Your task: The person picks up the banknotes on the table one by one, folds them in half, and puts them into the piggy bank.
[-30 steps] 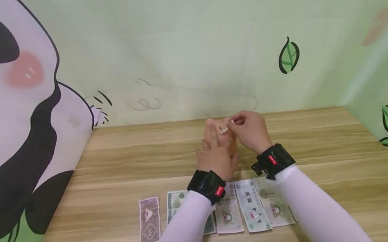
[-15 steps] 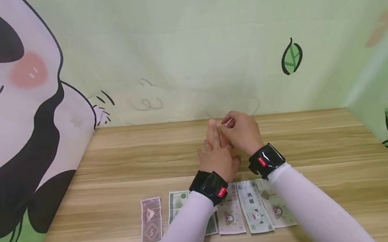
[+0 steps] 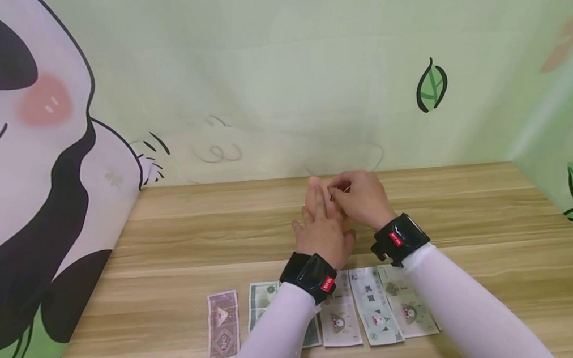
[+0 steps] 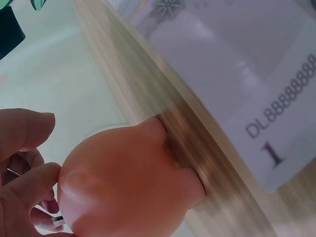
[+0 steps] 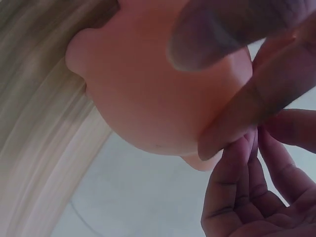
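Here, the pink object (image 4: 123,182) sits under the left hand's (image 3: 323,235) straight fingers

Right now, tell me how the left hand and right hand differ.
The left hand has straight fingers over the pink figure; the right hand has bent fingers at the figure's right side. The left hand lies nearer the banknotes than the right hand. Both wear black wristbands.
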The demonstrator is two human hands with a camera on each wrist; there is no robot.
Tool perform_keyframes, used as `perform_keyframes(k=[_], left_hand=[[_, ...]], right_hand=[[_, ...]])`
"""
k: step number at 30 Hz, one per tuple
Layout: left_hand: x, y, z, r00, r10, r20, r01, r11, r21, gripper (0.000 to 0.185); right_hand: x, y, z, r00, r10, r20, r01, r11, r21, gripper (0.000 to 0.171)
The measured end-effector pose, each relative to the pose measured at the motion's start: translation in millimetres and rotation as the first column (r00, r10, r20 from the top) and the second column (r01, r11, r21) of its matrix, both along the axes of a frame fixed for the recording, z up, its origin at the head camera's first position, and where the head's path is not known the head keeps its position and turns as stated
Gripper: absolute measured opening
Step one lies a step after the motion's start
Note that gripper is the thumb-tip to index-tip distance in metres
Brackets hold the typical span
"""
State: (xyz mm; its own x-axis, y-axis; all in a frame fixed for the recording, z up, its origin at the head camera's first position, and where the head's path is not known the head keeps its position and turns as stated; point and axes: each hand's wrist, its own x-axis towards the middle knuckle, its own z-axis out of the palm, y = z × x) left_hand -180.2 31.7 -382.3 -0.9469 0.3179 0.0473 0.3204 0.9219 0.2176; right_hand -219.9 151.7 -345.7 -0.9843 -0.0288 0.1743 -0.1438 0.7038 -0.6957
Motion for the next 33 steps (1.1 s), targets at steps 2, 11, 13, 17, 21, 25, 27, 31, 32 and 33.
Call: perform_keyframes(k=[2, 11, 13, 17, 21, 25, 27, 31, 32, 33], left_hand=[[0.5, -0.5, -0.4, 1.000, -0.001, 0.004, 0.001, 1.000, -0.003, 0.075], [1.8, 0.5, -0.9, 1.000, -0.002, 0.000, 0.002, 1.000, -0.004, 0.068], [1.3, 0.4, -1.0, 1.000, -0.004, 0.000, 0.004, 1.000, -0.008, 0.063], [-0.3, -0.7, -2.9, 1.000, -0.003, -0.001, 0.003, 1.000, -0.006, 0.058], [-1.5, -1.8, -4.8, 1.000, -0.001, -0.003, 0.001, 1.000, -0.008, 0.057], [-1.2, -2.2, -4.5, 1.000, -0.004, -0.005, 0.004, 1.000, -0.011, 0.056], [-1.0, -2.4, -3.7, 1.000, -0.005, -0.003, 0.005, 1.000, -0.014, 0.057], [-0.8, -2.2, -2.0, 1.000, -0.005, -0.005, 0.005, 1.000, -0.008, 0.058], [-0.7, -2.0, -1.5, 1.000, -0.006, -0.004, 0.006, 1.000, -0.005, 0.058], [-0.8, -1.8, -0.9, 1.000, -0.008, -0.004, 0.008, 1.000, 0.000, 0.059]], right_hand=[[-0.4, -0.4, -1.9, 1.000, -0.001, -0.008, 0.001, 1.000, 0.002, 0.019], [-5.5, -0.6, -6.8, 0.999, -0.036, 0.019, 0.036, 0.999, 0.004, 0.021], [-7.7, -0.9, -7.3, 0.998, -0.036, 0.054, 0.036, 0.999, -0.011, 0.022], [-11.5, -1.4, -8.2, 0.991, -0.019, 0.134, 0.027, 0.998, -0.058, 0.024], [-13.1, -1.7, -8.8, 0.982, -0.003, 0.191, 0.017, 0.997, -0.075, 0.028], [-14.1, -1.6, -9.2, 0.977, -0.004, 0.214, 0.023, 0.996, -0.083, 0.030], [-14.4, -1.8, -9.0, 0.977, -0.009, 0.214, 0.028, 0.996, -0.088, 0.029], [-14.4, -0.8, -9.2, 0.977, -0.010, 0.211, 0.030, 0.995, -0.093, 0.028], [-13.6, 0.0, -8.8, 0.977, -0.002, 0.211, 0.023, 0.995, -0.095, 0.029], [-12.9, 1.5, -8.5, 0.978, 0.011, 0.210, 0.009, 0.995, -0.096, 0.029]])
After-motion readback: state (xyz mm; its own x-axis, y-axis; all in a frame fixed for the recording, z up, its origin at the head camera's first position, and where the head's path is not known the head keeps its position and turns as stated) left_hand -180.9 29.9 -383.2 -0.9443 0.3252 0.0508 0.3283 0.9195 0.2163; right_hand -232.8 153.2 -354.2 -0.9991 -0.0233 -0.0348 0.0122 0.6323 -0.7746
